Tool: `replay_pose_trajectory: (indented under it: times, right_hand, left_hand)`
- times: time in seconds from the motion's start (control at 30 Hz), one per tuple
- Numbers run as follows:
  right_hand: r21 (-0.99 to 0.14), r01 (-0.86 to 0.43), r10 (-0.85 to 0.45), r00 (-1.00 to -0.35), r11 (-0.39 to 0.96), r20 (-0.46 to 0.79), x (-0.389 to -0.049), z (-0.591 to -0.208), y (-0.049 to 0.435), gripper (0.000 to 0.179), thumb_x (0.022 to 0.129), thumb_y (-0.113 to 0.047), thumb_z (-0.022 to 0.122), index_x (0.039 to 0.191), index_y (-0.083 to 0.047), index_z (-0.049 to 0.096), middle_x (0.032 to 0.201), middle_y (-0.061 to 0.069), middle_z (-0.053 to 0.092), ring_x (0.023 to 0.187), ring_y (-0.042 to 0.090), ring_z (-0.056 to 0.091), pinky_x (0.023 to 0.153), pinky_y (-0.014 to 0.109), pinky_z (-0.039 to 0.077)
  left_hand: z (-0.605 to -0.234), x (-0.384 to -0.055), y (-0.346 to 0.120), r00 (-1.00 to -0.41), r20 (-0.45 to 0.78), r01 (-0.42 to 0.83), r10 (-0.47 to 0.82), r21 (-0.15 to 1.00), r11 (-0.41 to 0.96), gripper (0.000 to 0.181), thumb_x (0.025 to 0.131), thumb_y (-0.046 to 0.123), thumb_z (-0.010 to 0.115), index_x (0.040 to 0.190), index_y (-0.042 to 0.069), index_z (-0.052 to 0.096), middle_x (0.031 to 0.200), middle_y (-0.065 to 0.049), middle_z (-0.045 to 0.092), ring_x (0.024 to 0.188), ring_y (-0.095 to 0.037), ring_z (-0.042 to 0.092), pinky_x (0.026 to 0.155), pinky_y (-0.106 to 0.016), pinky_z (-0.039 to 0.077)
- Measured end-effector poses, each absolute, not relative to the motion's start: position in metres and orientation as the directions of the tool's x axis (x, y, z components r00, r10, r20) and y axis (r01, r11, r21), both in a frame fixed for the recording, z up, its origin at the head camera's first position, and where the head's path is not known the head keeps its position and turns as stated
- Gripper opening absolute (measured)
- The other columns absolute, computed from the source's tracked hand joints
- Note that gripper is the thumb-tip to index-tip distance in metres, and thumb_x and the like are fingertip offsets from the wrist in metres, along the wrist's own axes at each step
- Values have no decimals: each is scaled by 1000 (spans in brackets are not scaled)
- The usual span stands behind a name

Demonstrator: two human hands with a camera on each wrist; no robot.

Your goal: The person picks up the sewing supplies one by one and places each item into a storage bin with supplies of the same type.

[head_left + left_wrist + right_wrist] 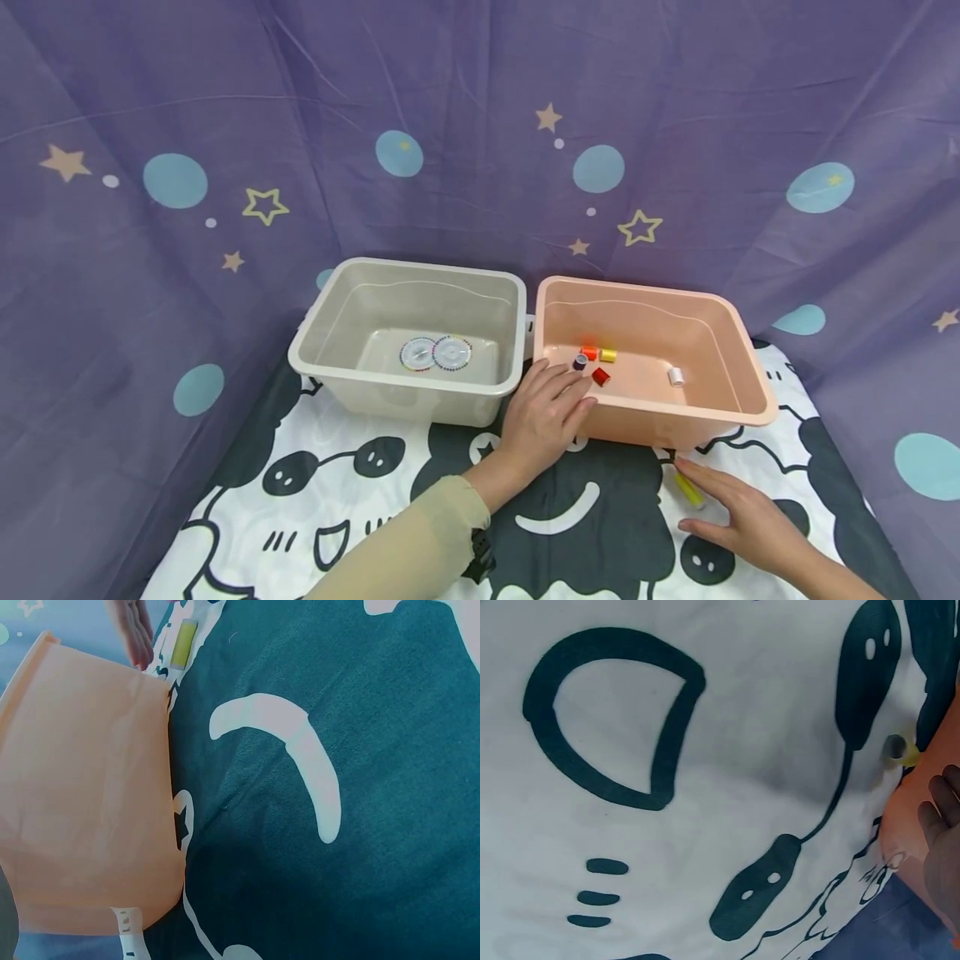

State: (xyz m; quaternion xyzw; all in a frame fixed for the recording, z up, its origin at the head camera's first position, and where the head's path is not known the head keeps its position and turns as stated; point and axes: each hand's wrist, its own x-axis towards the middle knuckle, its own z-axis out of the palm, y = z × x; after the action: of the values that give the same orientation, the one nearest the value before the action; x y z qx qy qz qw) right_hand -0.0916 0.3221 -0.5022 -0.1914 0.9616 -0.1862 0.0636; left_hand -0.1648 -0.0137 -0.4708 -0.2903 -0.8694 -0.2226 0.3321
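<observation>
My left hand (542, 412) rests at the near left corner of the peach basin (660, 407), its fingers laid over the rim. Inside that basin lie small thread spools: a red spool (601, 377), an orange spool (588, 353), a yellow one, a dark one and a white spool (676, 377). On the cloth in front of the basin lies another yellow spool (690, 492). My right hand (742, 512) is beside it, fingers extended and thumb spread. The right wrist view shows the hollow end of this yellow spool (901, 750) near the fingertips.
To the left of the peach basin stands a grey basin (408, 400) holding two round pin wheels (452, 353). A black and white cartoon cloth (360, 500) covers the table. Behind hangs a purple curtain (480, 192) with stars and dots.
</observation>
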Motion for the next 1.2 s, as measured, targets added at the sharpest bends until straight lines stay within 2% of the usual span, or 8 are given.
replay_pose_trajectory:
  times: [0.37,0.6,0.73,1.03,1.2]
  right_hand:
    - [-379,-312,-357,-933,871,-53,-97,-518,330,85,77,-57,90,145,-12,67,140,10,71,126,40,67,98,62,57]
    - [-355,-342,-361,-933,870,13,-96,-526,333,75,78,-49,93,140,-12,72,133,7,74,120,37,70,97,60,57]
    - [-341,-360,-363,-930,868,58,-96,-530,333,71,78,-44,95,137,-11,73,130,6,76,117,36,71,96,57,59]
    - [-348,-321,-326,-944,881,48,-98,-537,329,59,81,-29,95,133,-10,75,128,7,76,116,35,71,96,58,58]
    - [-317,-356,-337,-934,879,117,-101,-540,327,53,79,-23,95,128,-11,77,121,2,78,108,29,73,93,54,60]
  left_hand:
    - [-471,-164,-13,-610,707,650,358,189,736,31,104,35,71,128,17,79,128,2,77,128,-18,66,127,-41,35]
    - [-471,-163,-13,-626,693,645,357,203,737,33,105,36,70,131,17,78,130,1,76,130,-18,65,129,-39,31]
    - [-471,-164,-13,-623,695,644,359,194,740,33,105,36,70,130,17,78,130,1,76,129,-18,66,128,-39,32]
    - [-472,-164,-13,-622,696,646,358,197,738,33,105,36,70,130,17,78,130,1,76,129,-18,66,128,-39,32]
    - [-473,-165,-13,-612,704,647,360,185,739,32,104,36,71,129,17,79,129,1,77,128,-19,67,127,-40,34]
